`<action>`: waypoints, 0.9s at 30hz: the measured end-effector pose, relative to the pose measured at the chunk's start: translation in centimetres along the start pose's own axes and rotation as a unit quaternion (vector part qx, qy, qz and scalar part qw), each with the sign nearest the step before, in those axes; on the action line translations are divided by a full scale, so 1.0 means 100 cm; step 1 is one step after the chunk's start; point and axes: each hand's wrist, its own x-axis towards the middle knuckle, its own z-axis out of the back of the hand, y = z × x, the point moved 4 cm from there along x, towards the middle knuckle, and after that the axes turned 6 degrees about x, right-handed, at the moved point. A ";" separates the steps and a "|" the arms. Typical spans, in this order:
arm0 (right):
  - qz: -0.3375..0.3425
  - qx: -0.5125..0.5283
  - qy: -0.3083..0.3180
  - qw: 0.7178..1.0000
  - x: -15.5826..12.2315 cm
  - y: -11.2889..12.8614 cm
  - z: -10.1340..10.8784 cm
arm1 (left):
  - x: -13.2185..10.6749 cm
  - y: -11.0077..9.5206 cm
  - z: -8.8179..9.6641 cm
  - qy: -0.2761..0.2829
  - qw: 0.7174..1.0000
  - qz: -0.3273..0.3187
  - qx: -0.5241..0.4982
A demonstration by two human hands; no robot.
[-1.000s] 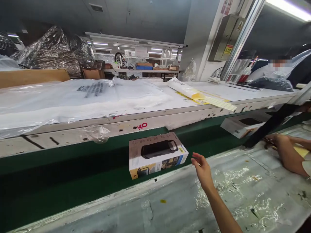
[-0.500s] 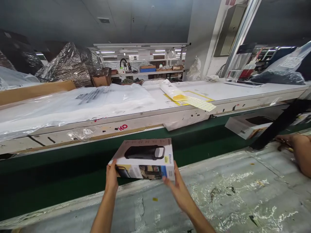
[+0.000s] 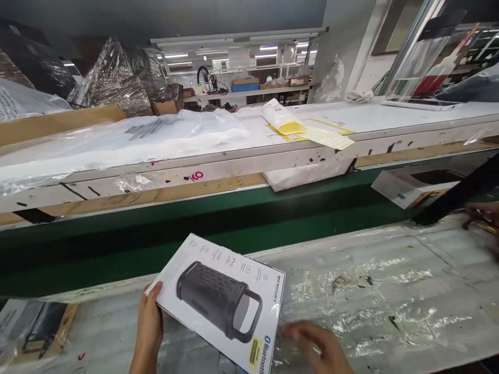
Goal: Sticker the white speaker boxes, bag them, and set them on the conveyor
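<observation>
A white speaker box printed with a black Bluetooth speaker is tilted with its front face toward me. My left hand grips its left edge, thumb on the face and the other fingers hidden behind. Beside the box's lower right edge is my right hand, blurred, with fingers stretched out and holding nothing. Beneath the box lies a bench top covered in wrinkled clear plastic.
Another printed box lies at the lower left. A green conveyor belt runs behind the bench, carrying an open white box. The white shelf above holds plastic bags and a sticker sheet. Another person's hand is at far right.
The speaker box has come off the belt side toward me, turned and tipped face up. My right hand has let go of it. My view has swung lower.
</observation>
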 end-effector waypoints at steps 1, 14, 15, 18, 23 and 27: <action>-0.001 -0.002 -0.029 1.000 0.013 0.009 0.007 | -0.002 0.000 0.001 -0.001 1.000 0.001 -0.002; -0.174 0.165 0.388 0.890 0.153 0.051 -0.053 | -0.105 0.009 -0.041 0.005 0.993 -0.018 -0.114; -0.165 0.167 0.409 0.882 0.144 0.053 -0.058 | -0.104 0.006 -0.044 -0.007 0.993 0.002 -0.118; -0.113 0.157 0.419 0.887 0.103 0.062 -0.067 | -0.098 -0.015 -0.047 0.009 0.993 0.043 -0.113; 0.019 -0.004 0.338 0.941 0.029 0.061 -0.059 | -0.110 -0.061 -0.045 0.113 0.986 -0.005 -0.123; 0.052 -0.062 0.293 0.953 0.026 0.039 -0.046 | -0.111 -0.051 -0.023 0.093 0.965 -0.079 -0.234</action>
